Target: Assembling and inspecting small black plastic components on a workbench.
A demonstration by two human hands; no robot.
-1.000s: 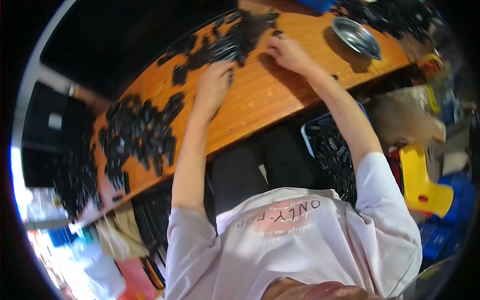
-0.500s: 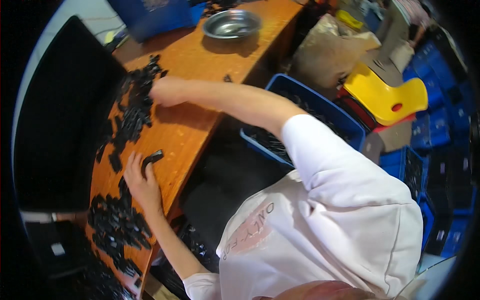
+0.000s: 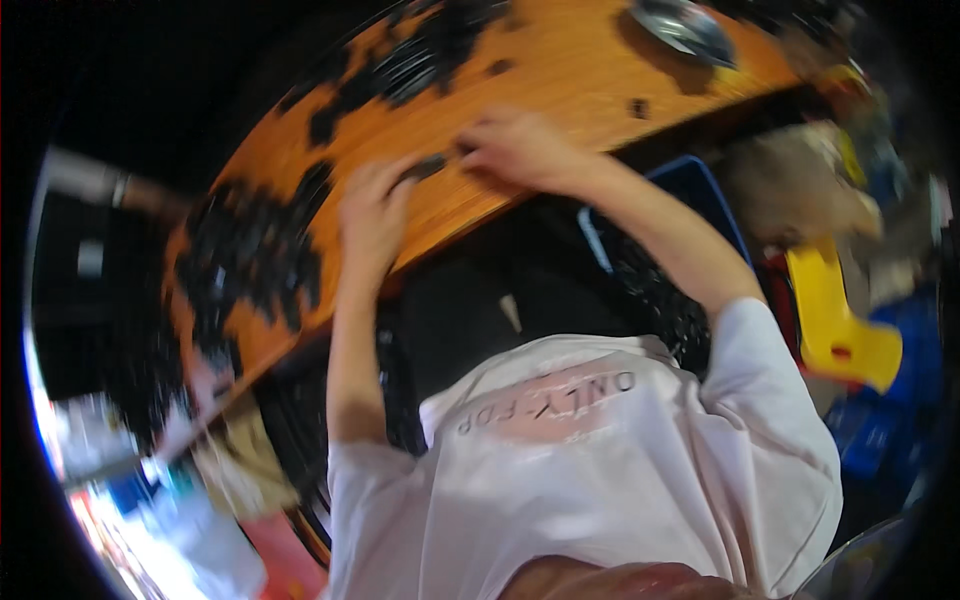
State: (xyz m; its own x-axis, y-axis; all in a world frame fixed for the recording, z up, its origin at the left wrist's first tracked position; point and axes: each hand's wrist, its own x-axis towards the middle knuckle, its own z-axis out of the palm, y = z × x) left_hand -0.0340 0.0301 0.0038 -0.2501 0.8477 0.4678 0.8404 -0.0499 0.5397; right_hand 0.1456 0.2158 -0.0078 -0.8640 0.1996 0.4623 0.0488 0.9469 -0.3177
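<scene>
My left hand [image 3: 372, 212] is closed around a short black plastic piece [image 3: 426, 167], which sticks out between thumb and fingers over the orange wooden table [image 3: 560, 70]. Just to the right of that piece is my right hand [image 3: 525, 150], fingers bent together in a pinch. Something small and dark may be at its fingertips, but motion blur hides what it is. A heap of similar black pieces [image 3: 250, 250] lies to the left of my left hand. Beyond both hands spreads another pile of black pieces [image 3: 410, 70].
A metal bowl [image 3: 690, 35] stands at the far right of the table, with a small black piece [image 3: 638, 107] nearer. By the table's near edge is a blue bin [image 3: 712, 195] of black parts. A yellow chair [image 3: 835, 325] is at right. A blurred arm [image 3: 150, 195] shows at far left.
My right hand has left the far pile and come back beside my left hand. The left hand still holds the black piece. The whole view has turned, shifting the table rightward.
</scene>
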